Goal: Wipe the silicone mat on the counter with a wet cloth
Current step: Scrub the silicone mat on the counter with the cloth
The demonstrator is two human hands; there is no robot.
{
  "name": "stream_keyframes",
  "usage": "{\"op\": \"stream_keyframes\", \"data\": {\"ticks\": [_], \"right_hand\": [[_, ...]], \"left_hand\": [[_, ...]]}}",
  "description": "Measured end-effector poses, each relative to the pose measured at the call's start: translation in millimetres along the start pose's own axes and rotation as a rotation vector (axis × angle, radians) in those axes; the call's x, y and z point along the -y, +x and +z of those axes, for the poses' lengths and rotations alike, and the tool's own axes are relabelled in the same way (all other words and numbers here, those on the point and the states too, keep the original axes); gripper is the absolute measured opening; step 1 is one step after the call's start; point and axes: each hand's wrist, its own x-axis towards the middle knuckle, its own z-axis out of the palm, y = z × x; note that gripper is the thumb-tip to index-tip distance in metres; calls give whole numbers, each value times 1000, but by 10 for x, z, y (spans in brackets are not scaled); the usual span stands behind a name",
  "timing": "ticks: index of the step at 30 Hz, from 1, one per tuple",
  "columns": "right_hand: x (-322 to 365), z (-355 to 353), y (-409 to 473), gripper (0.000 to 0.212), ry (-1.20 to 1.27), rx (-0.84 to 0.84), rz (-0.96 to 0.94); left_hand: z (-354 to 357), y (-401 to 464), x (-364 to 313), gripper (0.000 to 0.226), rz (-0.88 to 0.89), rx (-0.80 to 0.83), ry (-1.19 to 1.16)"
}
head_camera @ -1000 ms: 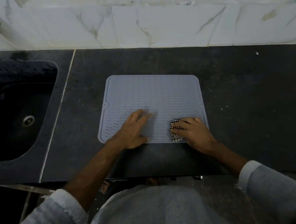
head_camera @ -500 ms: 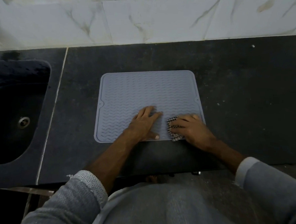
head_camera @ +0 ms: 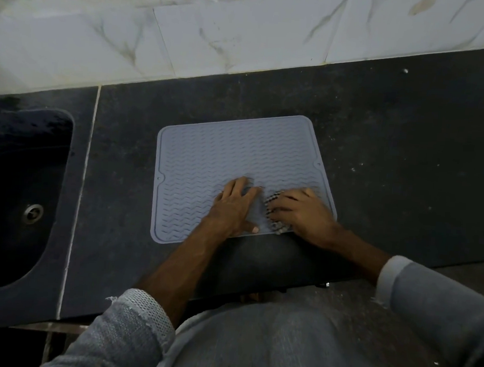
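Note:
A grey silicone mat (head_camera: 208,164) with a wavy ribbed surface lies flat on the dark counter (head_camera: 393,153). My left hand (head_camera: 235,207) rests palm down on the mat's near middle, fingers spread, holding nothing. Just to its right, my right hand (head_camera: 304,212) presses a small black-and-white checked cloth (head_camera: 272,203) onto the mat's near right corner. Most of the cloth is hidden under the fingers; only its left and near edges show.
A dark sink (head_camera: 16,192) with a metal drain (head_camera: 33,212) is set into the counter at the left. White marbled wall tiles (head_camera: 230,32) run along the back. The counter's front edge lies close below the mat.
My left hand has slid right along the mat toward the right hand. The right hand and cloth stay at the near right corner. The camera has shifted a little.

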Motion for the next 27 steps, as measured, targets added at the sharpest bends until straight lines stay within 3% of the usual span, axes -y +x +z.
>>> {"op": "stream_keyframes", "data": {"ticks": [8,12,16,27], "right_hand": [[-340,-240,-454,50,-40,-47,183],[-143,-120,-149,45,-21,-120,156],[-90,-8,-118,47,-50,-30,76],[-301,-117,-455,56,75,-72,348]], "left_hand": [[-2,34,-7,103,-7,25,18],[-6,52,-19,104,-22,30,29],[-13,43,-25,104,-21,23,16],[-181,90,-87,93,-44,55,1]]}}
